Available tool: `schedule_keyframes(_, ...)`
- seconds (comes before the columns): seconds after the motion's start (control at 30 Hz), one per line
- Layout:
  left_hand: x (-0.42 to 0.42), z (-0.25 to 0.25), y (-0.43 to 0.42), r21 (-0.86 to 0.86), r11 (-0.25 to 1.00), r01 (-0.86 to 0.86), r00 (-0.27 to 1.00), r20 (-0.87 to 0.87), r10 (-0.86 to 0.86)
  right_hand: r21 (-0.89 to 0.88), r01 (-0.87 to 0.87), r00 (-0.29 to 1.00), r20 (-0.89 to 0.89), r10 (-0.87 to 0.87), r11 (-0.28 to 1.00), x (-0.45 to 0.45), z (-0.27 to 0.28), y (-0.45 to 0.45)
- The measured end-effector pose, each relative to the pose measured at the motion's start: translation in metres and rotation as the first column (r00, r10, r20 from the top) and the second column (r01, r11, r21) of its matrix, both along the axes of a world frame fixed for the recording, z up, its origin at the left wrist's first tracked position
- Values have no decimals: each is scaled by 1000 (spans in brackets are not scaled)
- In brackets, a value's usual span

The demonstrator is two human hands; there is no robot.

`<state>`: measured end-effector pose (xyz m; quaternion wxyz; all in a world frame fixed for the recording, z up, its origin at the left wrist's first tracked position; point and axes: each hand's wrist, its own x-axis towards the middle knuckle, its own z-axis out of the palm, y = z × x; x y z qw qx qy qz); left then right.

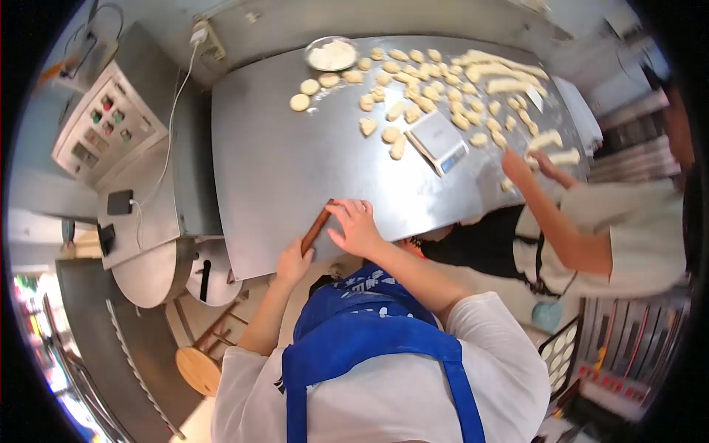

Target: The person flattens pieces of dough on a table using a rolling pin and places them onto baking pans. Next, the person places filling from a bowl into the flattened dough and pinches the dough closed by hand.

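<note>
A short brown wooden rolling pin (317, 227) is held at a slant over the near edge of the metal table (266, 177). My left hand (293, 263) is wrapped round its lower end. At the upper end, my right hand (357, 227) has its fingertips at the wood, thumb spread away from the fingers. Beyond my hands, flattened dough rounds (299, 102) and many small dough pieces (396, 111) lie on the tabletop. A bowl of flour (331, 55) stands at the far edge.
A digital scale (437, 140) sits among the dough pieces. To the right, a co-worker (583, 229) reaches over long dough strips (546, 140). A control box (109, 122) with a white cable stands left. A wooden stool (198, 371) is on the floor behind left.
</note>
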<state>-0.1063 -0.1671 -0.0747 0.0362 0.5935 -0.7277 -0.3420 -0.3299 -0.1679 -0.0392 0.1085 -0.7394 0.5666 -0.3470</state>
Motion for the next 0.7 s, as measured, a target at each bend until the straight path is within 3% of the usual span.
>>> schedule_keyframes(0.03,-2,-10,-7,-20,992,-128,991,44,129,14,-50,999,-7,50,999,-9,-9,-27)
schedule_keyframes(0.1,-6,-28,-12,-61,972,-228,974,-24,227,70,-13,996,-87,19,997,-26,-39,-87)
schedule_keyframes(0.17,-18,-37,-27,-285,907,-310,941,46,336,102,24,1000,8,-25,994,-43,-60,-164)
schedule_keyframes(0.33,-45,-42,-29,-355,849,-391,853,209,479,292,136,987,45,-155,947,-34,-87,-327)
schedule_keyframes(0.4,-45,-45,-26,-374,848,-377,834,260,486,519,222,942,103,-318,825,-14,-91,-364)
schedule_keyframes(0.43,-44,-46,-25,-373,842,-389,823,270,500,525,202,947,110,-301,827,0,-94,-369)
schedule_keyframes(0.5,-42,-48,-27,-347,855,-385,827,282,487,301,616,765,-6,-644,728,34,-99,-375)
schedule_keyframes(0.57,-43,-48,-29,-333,854,-399,816,296,496,266,609,771,20,-636,747,42,-103,-371)
schedule_keyframes(0.63,-43,-44,-26,-312,863,-398,815,311,489,391,145,905,319,-282,909,38,-98,-354)
schedule_keyframes(0.67,-41,-44,-27,-295,866,-404,824,293,485,401,159,900,318,-299,902,35,-97,-337)
schedule_keyframes(0.7,-38,-43,-30,-279,873,-400,837,276,472,396,30,856,464,-229,918,31,-88,-315)
